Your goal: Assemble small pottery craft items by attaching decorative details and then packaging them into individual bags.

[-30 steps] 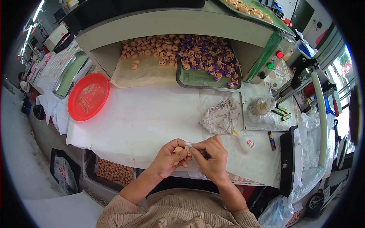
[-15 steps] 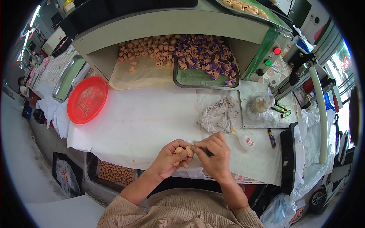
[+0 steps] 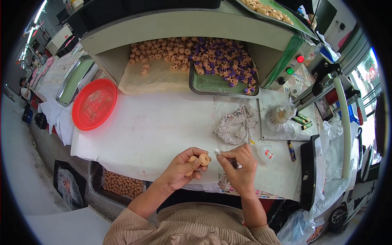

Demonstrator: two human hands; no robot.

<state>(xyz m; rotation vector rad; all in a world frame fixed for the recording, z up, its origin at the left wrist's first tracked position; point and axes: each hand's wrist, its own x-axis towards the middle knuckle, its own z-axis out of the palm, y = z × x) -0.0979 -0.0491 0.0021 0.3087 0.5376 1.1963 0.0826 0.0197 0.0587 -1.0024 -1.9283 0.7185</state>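
A red tray [image 3: 94, 104] lies at the far left of the white table [image 3: 163, 134]. The left hand [image 3: 183, 167] comes up from the lower edge, forearm angled right, palm turned inward, fingers curled shut around a small tan figure [image 3: 203, 159] pinched between thumb and forefinger just above the table's near edge. The figure is rounded and pale brown, with a flat disc face toward the other hand. Just beside it, the right hand [image 3: 239, 167] is bent at the wrist, its fingertips pressed together on a small white piece [image 3: 217, 151], held close to the figure; whether they touch cannot be told. Beyond lie a crumpled cloth [image 3: 237, 124] and a green tray [image 3: 222, 81] of tan and purple pieces.
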